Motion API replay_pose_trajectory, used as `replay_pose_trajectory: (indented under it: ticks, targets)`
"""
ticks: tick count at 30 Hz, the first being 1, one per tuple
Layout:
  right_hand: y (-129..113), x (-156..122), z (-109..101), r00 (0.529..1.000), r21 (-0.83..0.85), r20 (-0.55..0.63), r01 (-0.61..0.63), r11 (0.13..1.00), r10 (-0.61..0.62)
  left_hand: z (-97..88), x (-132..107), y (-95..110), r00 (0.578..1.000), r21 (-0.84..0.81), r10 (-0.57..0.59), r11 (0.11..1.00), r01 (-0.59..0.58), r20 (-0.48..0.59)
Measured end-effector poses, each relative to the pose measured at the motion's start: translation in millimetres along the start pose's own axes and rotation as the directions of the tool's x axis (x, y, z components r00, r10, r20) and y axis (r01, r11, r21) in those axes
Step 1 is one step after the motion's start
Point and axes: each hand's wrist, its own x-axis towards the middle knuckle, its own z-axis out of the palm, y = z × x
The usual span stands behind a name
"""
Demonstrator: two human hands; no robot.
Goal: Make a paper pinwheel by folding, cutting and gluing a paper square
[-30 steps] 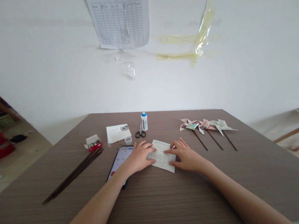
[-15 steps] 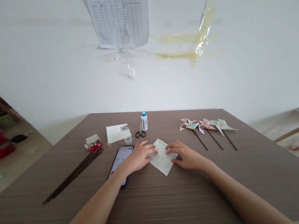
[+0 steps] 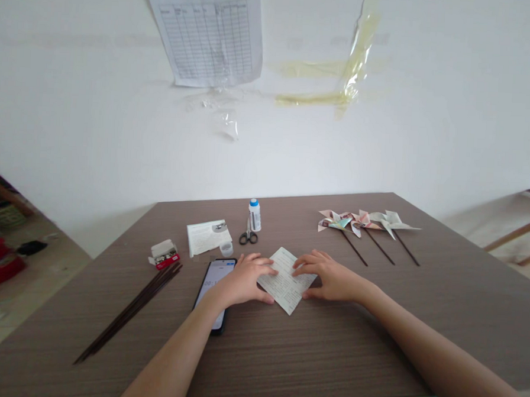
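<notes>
A square sheet of printed paper (image 3: 286,288) lies on the table with one corner pointing toward me. My left hand (image 3: 248,279) rests at its left side, fingertips on the sheet and thumb spread toward the lower left edge. On the opposite side, my right hand (image 3: 325,277) touches the sheet with its fingers, the thumb apart from them near the right corner. Both hands are open, pressing on the paper rather than gripping it. A phone (image 3: 215,279) showing a timer lies partly under my left wrist.
Behind the paper stand a white glue bottle (image 3: 255,216) and scissors (image 3: 248,237). A small cup (image 3: 225,248), a stack of paper sheets (image 3: 204,238), an opened small box (image 3: 164,254) and brown sticks (image 3: 128,314) are at left. Three paper pinwheels (image 3: 364,222) lie at right.
My left thumb has moved down and away from the fingers, toward the paper's lower left edge. The paper has turned slightly. My right hand stays almost in place.
</notes>
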Motion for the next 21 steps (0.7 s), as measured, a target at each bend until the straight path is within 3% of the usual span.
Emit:
replay_pose_trajectory:
  ticks: [8,21]
  targets:
    - [3.3,-0.1,-0.4,1.000,0.015,0.003,0.005,1.000,-0.005,-0.1,-1.4,1.4,1.000,0.010,-0.012,1.000,0.012,0.000]
    - [-0.1,-1.9,-2.3,0.996,-0.049,-0.061,0.069,0.996,-0.072,9.1,-0.2,-6.4,0.993,-0.005,0.056,0.998,-0.057,-0.100]
